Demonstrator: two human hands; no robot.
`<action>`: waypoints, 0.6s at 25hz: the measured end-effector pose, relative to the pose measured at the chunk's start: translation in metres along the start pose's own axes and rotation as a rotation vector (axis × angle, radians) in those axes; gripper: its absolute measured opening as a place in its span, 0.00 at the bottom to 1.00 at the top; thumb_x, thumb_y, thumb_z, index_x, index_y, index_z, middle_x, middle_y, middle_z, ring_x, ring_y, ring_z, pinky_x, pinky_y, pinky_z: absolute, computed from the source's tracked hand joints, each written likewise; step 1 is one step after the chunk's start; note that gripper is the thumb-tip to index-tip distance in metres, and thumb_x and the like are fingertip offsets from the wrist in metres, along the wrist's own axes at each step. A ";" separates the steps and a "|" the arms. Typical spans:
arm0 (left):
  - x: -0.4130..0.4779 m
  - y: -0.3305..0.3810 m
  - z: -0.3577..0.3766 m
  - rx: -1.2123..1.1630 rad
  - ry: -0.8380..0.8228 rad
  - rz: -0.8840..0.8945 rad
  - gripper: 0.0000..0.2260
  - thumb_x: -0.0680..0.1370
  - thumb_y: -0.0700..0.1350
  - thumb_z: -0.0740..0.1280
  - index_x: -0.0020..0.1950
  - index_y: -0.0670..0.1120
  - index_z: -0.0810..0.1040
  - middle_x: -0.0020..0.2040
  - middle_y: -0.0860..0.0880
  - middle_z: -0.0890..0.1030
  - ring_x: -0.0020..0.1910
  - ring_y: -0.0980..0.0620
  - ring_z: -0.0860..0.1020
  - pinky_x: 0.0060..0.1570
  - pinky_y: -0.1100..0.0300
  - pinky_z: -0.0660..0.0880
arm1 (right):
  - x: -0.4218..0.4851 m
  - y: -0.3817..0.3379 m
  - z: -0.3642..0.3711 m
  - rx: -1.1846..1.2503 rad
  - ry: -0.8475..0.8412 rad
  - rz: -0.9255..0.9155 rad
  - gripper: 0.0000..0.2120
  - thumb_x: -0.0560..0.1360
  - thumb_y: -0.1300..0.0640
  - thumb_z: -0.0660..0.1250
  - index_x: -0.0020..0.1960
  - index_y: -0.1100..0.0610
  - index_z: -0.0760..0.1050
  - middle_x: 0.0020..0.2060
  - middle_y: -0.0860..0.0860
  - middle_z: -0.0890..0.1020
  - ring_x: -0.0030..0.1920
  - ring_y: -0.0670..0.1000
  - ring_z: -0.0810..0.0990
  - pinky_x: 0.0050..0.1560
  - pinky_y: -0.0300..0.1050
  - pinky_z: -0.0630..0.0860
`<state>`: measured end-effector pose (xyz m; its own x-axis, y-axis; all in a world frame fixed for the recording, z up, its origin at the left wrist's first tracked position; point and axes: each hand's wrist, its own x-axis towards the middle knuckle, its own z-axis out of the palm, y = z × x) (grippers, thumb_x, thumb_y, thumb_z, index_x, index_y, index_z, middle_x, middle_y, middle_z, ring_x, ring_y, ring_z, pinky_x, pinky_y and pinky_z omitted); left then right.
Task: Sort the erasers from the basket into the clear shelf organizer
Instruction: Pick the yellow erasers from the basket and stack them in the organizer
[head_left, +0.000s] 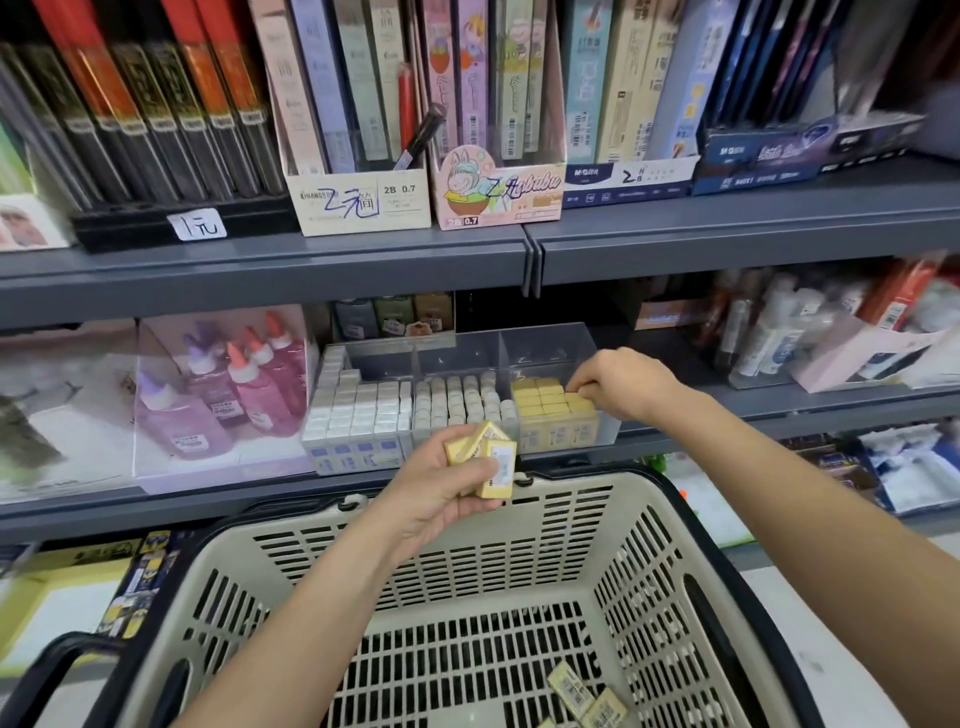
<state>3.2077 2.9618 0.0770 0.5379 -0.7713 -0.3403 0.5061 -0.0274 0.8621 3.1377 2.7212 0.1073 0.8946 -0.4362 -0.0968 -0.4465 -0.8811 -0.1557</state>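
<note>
stock entry, yellow erasers, sorting under way.

- left hand (441, 488): gripping two erasers (491, 457) above the far rim of the basket (571, 519), their long sides tilted off upright.
- right hand (618, 384): fingers curled, pinching a top eraser (576, 396) on the yellow stack (543, 400).
- clear organizer (550, 343): on the shelf, three compartments; the yellow stack fills the right one.
- spare erasers (587, 696): a few lie flat on the basket floor, near me.
- bearing: the yellow compartment lies up and to the right of my held pair. my right hand is the nearer, already at it.
- judgement: the stacked ones stand on end, so each of my pair likely needs turning end-up before it goes in.
</note>
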 end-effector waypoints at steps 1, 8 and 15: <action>0.001 0.000 0.000 0.007 -0.002 -0.004 0.20 0.68 0.33 0.70 0.57 0.47 0.72 0.51 0.40 0.79 0.39 0.49 0.83 0.31 0.61 0.79 | 0.003 -0.001 0.002 -0.012 -0.037 -0.014 0.12 0.78 0.55 0.60 0.57 0.48 0.79 0.57 0.48 0.80 0.57 0.53 0.77 0.53 0.48 0.75; 0.004 0.004 0.005 -0.095 -0.029 0.001 0.23 0.66 0.35 0.71 0.60 0.42 0.71 0.51 0.40 0.80 0.41 0.47 0.83 0.32 0.60 0.79 | -0.023 -0.018 -0.007 0.111 0.182 -0.060 0.10 0.77 0.51 0.62 0.55 0.51 0.79 0.52 0.49 0.81 0.54 0.51 0.78 0.54 0.49 0.76; 0.010 -0.001 0.020 -0.030 -0.057 0.045 0.22 0.69 0.32 0.70 0.61 0.42 0.71 0.48 0.43 0.80 0.42 0.50 0.83 0.37 0.59 0.80 | -0.065 -0.070 -0.001 0.532 0.072 -0.015 0.14 0.67 0.42 0.72 0.40 0.53 0.75 0.30 0.47 0.82 0.29 0.41 0.78 0.35 0.39 0.75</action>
<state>3.1989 2.9414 0.0803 0.5218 -0.8061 -0.2792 0.5032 0.0265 0.8638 3.1111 2.8113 0.1260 0.8917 -0.4520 -0.0258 -0.3636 -0.6811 -0.6355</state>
